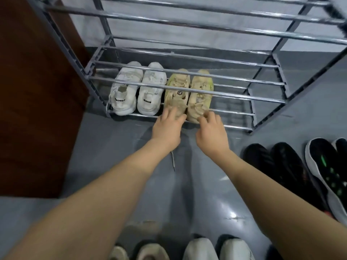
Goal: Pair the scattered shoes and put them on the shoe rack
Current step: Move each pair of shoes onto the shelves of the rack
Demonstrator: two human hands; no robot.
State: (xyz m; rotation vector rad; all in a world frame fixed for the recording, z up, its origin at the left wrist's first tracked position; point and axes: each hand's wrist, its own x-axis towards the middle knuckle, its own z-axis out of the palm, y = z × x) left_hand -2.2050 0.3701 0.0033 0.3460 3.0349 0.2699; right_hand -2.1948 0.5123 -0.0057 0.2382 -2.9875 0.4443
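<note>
Nearest the viewer, at 6 o'clock, the toes of four pale shoes (199, 249) line the bottom edge on the grey floor (116, 147). At 4 o'clock, a pair of black shoes (277, 166) lies beside a black-and-white shoe with green marks (330, 175). Both forearms extend toward 12 o'clock. The left hand (167, 128) rests with relaxed, spread fingers on the heel of the left beige shoe (177, 94); the right hand (211, 131) touches the heel of the right beige shoe (200, 96), its fingers lightly curled, grip uncertain. Both beige shoes stand together on the lowest tier of the metal shoe rack (187, 91), just right of a white pair (139, 89). At 9 o'clock stands a dark wooden panel (33, 91).
</note>
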